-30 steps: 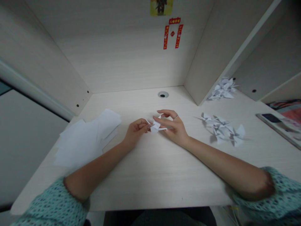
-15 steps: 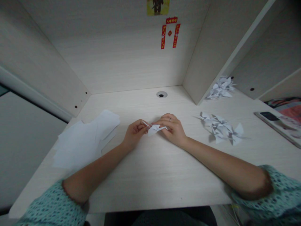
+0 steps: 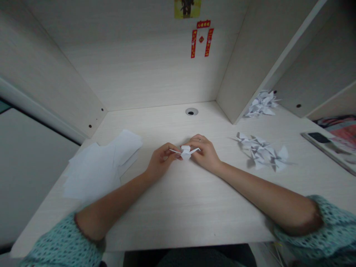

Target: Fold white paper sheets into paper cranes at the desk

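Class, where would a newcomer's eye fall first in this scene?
Probably on the red strips, vivid on the pale back panel, top centre. Next, the white folded paper figure between the left hand and right hand, mid-picture. The nearer cluster of folded paper on the desk at right likely follows.

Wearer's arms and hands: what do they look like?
Both sleeves, left and right, are teal, openwork knit with small holes, ending near the elbows. Forearms are bare. Left hand and right hand are ungloved; a slim ring shows on the right.
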{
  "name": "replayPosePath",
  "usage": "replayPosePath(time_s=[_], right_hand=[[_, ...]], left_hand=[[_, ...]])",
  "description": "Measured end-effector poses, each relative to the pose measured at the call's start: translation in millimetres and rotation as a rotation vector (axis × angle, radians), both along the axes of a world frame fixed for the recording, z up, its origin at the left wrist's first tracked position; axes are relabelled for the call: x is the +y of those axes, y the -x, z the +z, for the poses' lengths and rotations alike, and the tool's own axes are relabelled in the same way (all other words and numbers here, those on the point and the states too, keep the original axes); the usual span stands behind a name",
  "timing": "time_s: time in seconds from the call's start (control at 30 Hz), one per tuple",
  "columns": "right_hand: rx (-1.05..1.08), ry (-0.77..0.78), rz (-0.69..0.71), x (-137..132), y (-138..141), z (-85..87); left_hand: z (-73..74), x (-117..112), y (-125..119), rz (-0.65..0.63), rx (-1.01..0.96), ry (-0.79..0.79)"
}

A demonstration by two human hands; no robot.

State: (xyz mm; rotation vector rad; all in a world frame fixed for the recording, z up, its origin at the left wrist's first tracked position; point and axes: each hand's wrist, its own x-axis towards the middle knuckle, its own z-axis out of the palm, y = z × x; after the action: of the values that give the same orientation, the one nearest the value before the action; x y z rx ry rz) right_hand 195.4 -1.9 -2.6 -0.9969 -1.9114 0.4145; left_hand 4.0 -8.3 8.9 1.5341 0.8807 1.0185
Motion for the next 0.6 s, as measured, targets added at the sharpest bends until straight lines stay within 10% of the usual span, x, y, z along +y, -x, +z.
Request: replayPosePath(time_s=[0.6], right_hand=[[-0.026,0.084,0.011,2.2,2.8,-4.3]], left_hand=[[-5.2,0.9,1.7,0.036,0.096,-0.041]])
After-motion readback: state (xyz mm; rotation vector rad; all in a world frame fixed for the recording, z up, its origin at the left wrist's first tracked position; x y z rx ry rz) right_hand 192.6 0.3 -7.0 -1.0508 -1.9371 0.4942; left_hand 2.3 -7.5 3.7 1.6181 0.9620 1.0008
